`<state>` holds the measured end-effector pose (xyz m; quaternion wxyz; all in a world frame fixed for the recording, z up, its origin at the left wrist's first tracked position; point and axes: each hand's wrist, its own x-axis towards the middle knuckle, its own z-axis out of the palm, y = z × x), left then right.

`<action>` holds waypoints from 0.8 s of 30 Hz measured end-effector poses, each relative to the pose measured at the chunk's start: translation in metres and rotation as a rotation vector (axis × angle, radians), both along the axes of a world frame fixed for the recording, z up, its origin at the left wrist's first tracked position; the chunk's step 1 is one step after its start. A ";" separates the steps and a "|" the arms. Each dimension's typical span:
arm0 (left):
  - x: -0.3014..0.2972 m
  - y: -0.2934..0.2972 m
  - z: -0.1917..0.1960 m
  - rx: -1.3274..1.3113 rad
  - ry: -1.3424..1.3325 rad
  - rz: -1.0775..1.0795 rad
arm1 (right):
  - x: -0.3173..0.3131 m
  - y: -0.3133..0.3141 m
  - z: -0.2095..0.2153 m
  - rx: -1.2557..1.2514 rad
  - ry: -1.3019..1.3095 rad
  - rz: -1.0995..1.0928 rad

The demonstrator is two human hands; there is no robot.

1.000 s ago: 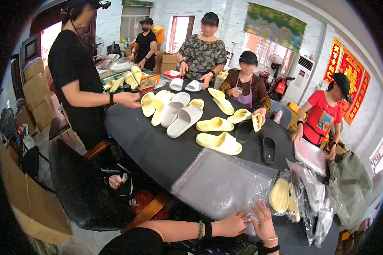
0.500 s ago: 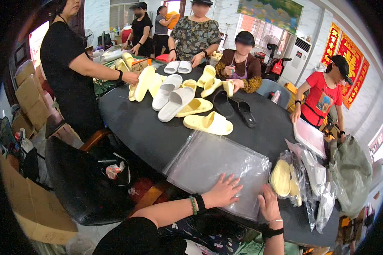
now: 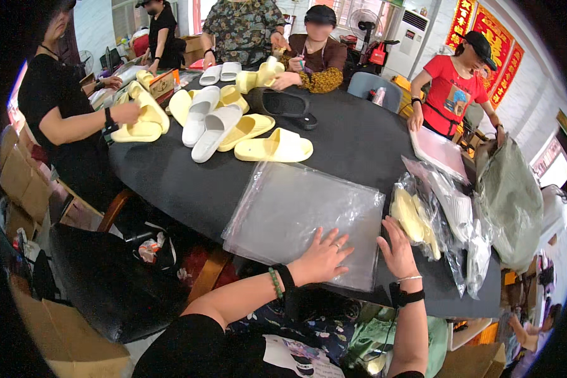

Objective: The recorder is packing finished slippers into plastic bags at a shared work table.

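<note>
Clear plastic bags (image 3: 296,201) lie stacked just below frame centre on the black worktop (image 3: 359,148); left hand (image 3: 318,260) rests on them, right hand (image 3: 399,253) near their right edge, fingers outstretched, gripping nothing.

Pale marbled wall (image 3: 440,39), red banners (image 3: 494,28) (bright window (image 3: 550,159) rightward), black armchair (image 3: 110,283)

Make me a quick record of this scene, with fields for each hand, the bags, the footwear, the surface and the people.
Left hand: palm down, fingers spread on the clear plastic bags
Right hand: open, at the bags' right edge; contact unclear
Bags: lying flat, stacked
Wrapped footwear: yellow slippers, near the right hand
Loose footwear: pale gray slippers, black footwear, more yellow pairs
Surface: black table
People: several around it, one in a red shirt
</note>
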<state>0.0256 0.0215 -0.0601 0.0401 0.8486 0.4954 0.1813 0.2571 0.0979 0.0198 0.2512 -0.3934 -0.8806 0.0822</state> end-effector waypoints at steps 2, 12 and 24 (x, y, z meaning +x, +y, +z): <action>0.002 0.000 -0.004 0.006 0.001 -0.004 | -0.002 -0.008 0.007 -0.018 0.021 0.012; -0.002 0.006 0.011 0.055 -0.219 0.089 | 0.003 -0.060 -0.029 -0.073 -0.096 0.125; -0.012 -0.017 0.004 0.090 0.016 0.131 | 0.025 -0.083 -0.018 0.014 0.050 0.017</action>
